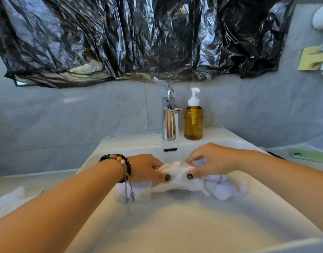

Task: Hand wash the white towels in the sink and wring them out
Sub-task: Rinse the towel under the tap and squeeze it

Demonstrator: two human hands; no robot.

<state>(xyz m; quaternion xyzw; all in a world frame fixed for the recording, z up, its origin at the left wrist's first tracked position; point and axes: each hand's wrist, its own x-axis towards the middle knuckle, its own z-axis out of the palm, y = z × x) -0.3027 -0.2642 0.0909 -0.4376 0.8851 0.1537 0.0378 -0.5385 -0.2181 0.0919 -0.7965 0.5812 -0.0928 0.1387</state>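
1. both hands are down in the white ceramic sink (120, 143), working one bunched white towel (177, 181) between them.
2. left hand (146, 168) is clamped on the towel's left part, fingers curled over the top and thumb pressed on the front. a dark bead bracelet with a few coloured beads (120, 161) sits on that wrist, with a cord and small charms dangling down.
3. right hand (211, 161) pinches the towel's upper edge from the other side, thumb on the front, so it's closed on the cloth too. both thumbnails are dark.
4. the towel is stretched across the back half of the basin, right under the tap. its loose ends flop out to the left and right of the hands and rest on the basin.
5. the chrome single-lever faucet (168, 117) is running, a thin stream of water drops toward the towel between the hands.
6. an amber pump bottle with a white pump (193, 119) stands just beside the faucet on the sink's back ledge.
7. another crumpled white cloth (9, 199) lies on the white bench left of the sink.
8. crinkled black plastic sheeting (138, 37) covers the wall area above, and a pale green phone (310, 156) lies on the ledge at right.
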